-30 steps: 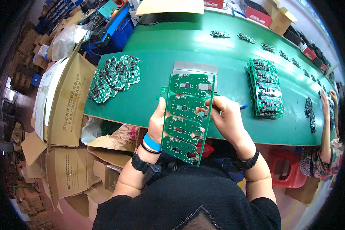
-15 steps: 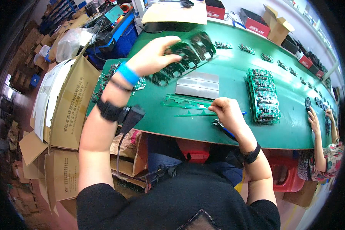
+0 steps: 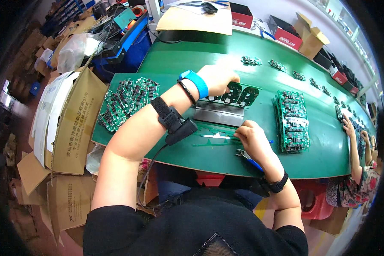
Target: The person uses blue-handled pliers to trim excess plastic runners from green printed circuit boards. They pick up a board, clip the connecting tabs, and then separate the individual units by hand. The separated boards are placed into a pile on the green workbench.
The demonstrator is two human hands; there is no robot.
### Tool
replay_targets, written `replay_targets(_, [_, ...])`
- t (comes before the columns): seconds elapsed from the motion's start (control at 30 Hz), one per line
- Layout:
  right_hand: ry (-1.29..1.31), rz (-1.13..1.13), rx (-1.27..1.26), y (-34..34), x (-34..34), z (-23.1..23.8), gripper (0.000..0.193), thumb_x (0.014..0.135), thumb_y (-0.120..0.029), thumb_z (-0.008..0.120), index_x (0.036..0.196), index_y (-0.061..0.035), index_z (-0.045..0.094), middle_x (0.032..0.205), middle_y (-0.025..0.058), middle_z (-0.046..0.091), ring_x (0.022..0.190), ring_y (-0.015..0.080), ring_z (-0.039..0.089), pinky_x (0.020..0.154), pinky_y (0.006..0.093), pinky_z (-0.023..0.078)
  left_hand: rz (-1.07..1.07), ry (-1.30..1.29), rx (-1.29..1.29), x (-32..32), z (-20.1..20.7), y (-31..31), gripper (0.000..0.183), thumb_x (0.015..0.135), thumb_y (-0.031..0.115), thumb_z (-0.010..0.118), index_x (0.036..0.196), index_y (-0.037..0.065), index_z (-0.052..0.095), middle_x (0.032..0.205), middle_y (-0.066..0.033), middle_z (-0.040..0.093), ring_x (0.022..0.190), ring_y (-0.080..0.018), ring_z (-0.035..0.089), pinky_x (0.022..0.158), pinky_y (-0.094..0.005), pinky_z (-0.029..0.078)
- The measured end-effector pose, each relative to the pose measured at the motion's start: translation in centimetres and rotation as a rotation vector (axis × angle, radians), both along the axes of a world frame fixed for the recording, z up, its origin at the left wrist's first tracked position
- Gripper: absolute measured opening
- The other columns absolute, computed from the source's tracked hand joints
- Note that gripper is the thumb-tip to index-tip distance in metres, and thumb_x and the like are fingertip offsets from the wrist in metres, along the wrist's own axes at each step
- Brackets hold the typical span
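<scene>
My left hand [image 3: 217, 80] grips a panel of green circuit boards [image 3: 243, 96] by its left end. The panel is tilted up on its long edge at the grey metal block [image 3: 219, 115]. Closer to me, my right hand [image 3: 254, 138] is closed, thumb and fingers pinched together at the ends of some thin green strips [image 3: 219, 135]; what lies between the fingertips is hidden. Beside that hand rest blue-handled pliers [image 3: 251, 159]. To the right stands a stack of green circuit board panels [image 3: 292, 121].
Loose circuit boards [image 3: 130, 102] form a pile on the left of the green table [image 3: 179, 160]. Small boards [image 3: 277, 65] run in a row along the far side. A co-worker's hand [image 3: 349, 127] is at the right. Cardboard boxes [image 3: 79, 128] stand left of the table.
My left hand has brought the board panel down and to the right, from above the table to the metal block. My right hand stays by the strips. The view has shifted slightly.
</scene>
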State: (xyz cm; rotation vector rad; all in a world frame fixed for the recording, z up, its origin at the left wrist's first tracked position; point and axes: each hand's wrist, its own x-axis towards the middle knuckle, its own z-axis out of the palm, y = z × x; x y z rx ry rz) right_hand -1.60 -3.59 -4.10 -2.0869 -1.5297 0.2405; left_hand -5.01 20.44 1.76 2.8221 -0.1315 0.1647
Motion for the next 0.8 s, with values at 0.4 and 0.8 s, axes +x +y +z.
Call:
replay_targets(0.4, [-0.023, 0.108, 0.098, 0.1, 1.6, -0.3, 0.025, 0.08, -0.005, 0.064, 0.104, 0.0019, 0.064, 0.111, 0.0168, 0.062, 0.11, 0.0343, 0.057, 0.097, 0.0405, 0.046, 0.043, 0.012, 0.057, 3.9, -3.5, 3.7, 0.048, 0.089, 0.051, 0.057, 0.115, 0.01, 0.059, 0.096, -0.0159, 0.068, 0.09, -0.0373, 0.064, 0.076, -0.0448, 0.052])
replay_targets(0.8, [0.853, -0.414, 0.447, 0.5, 4.8, -2.4, 0.027, 0.09, -0.005, 0.065, 0.114, 0.0032, 0.058, 0.091, 0.0062, 0.062, 0.073, 0.008, 0.058, 0.06, 0.0228, 0.048, -0.055, 0.52, -0.721, 4.7, -0.8, 5.5, 0.035, 0.09, 0.034, 0.067, 0.096, -0.001, 0.065, 0.078, 0.0038, 0.06, 0.071, -0.003, 0.05, 0.062, -0.022, 0.043])
